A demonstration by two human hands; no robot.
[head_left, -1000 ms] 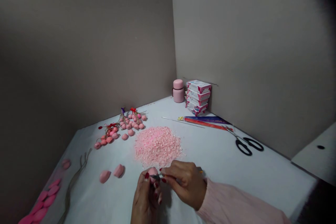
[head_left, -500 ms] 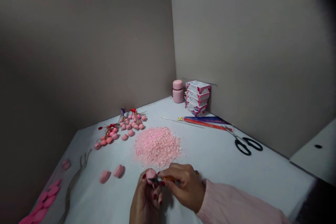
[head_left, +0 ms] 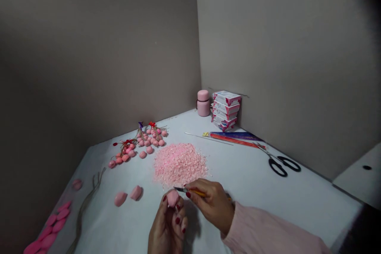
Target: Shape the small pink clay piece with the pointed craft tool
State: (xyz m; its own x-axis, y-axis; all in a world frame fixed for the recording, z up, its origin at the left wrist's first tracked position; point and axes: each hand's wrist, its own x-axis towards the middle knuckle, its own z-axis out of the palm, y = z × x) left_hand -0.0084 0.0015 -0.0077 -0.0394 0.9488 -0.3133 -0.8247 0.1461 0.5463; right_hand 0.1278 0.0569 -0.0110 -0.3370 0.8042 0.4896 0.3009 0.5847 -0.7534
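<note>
My left hand (head_left: 167, 224) holds a small, rounded pink lump (head_left: 172, 199), which looks like carved soap, between thumb and fingers. In my right hand (head_left: 212, 201) is a craft knife (head_left: 179, 189) with a yellow-orange handle. Its dark blade points left, at the upper edge of the lump; whether it touches cannot be made out. Just beyond both hands lies a heap of pale pink shavings (head_left: 180, 163). Two faceted pink lumps, a left one (head_left: 120, 199) and a right one (head_left: 136, 193), rest to the left of my left hand.
Bunches of pink balls on strings (head_left: 151, 137) lie at the back left. Brown cord (head_left: 80, 222) and bright pink oval pieces (head_left: 49, 230) line the left side. A pink flask (head_left: 203, 105), stacked boxes (head_left: 225, 109), red sticks (head_left: 235, 140) and black-handled scissors (head_left: 278, 167) are at the right.
The knife blade has moved from the lump's lower front to its upper edge, with my right hand shifting slightly up. The lump appears turned in my left hand. The view has shifted slightly.
</note>
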